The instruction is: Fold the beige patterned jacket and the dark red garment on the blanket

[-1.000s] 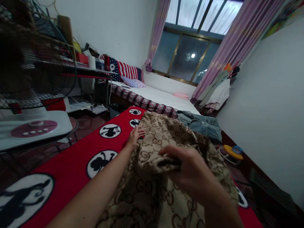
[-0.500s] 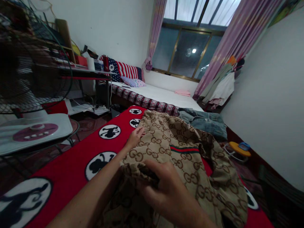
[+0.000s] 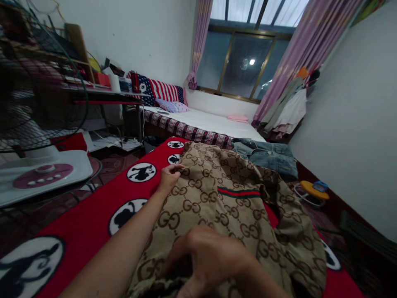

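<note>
A beige garment [image 3: 223,194] printed with brown linked letters and a green-red stripe lies spread on a red blanket [image 3: 93,215] with black-and-white round figures. My left hand [image 3: 169,177] pinches the garment's left edge, arm stretched forward. My right hand [image 3: 211,260] is close to the camera, fingers curled around a fold of the same garment near its lower edge.
Blue jeans [image 3: 266,155] lie beyond the garment. A bed with a white sheet [image 3: 211,122] stands behind, under the window. A standing fan [image 3: 40,124] is at the left, a cluttered desk [image 3: 105,89] behind it. A yellow stool [image 3: 312,190] sits at the right.
My right hand has drawn the fold of the garment back toward me and down, flattening the cloth and exposing the striped band. My left hand has closed on the left edge.
</note>
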A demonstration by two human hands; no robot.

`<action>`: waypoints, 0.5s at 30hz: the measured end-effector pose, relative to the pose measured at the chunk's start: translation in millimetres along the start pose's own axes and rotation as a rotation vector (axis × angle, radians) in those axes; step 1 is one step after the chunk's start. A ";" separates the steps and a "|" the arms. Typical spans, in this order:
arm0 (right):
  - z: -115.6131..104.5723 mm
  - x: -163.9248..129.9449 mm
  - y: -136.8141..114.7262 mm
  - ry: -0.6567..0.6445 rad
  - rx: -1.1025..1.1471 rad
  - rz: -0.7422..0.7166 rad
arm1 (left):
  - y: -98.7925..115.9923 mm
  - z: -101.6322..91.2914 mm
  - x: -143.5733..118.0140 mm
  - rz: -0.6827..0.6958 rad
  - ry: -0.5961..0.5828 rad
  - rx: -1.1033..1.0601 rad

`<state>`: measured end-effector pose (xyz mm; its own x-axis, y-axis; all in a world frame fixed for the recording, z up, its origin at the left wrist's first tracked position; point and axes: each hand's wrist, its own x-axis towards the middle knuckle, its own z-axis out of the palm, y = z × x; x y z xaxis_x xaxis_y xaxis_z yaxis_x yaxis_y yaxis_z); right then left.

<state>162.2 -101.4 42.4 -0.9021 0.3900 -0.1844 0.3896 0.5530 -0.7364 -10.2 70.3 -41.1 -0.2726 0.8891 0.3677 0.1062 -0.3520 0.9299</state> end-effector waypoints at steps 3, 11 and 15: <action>-8.6 9.9 19.5 0.392 0.138 0.020 | 0.7 2.1 -2.6 0.007 0.016 0.068; -2.0 25.9 81.2 0.644 -0.450 0.205 | 3.5 0.9 2.0 -0.062 -0.009 0.209; 2.2 27.0 78.8 0.555 -0.454 0.189 | 8.0 8.9 36.8 -0.077 0.017 0.231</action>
<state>168.2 -49.0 -22.1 -0.6327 0.7571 0.1630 0.6758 0.6425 -0.3612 -10.9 102.8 -20.1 -0.3039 0.9053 0.2969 0.2993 -0.2052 0.9318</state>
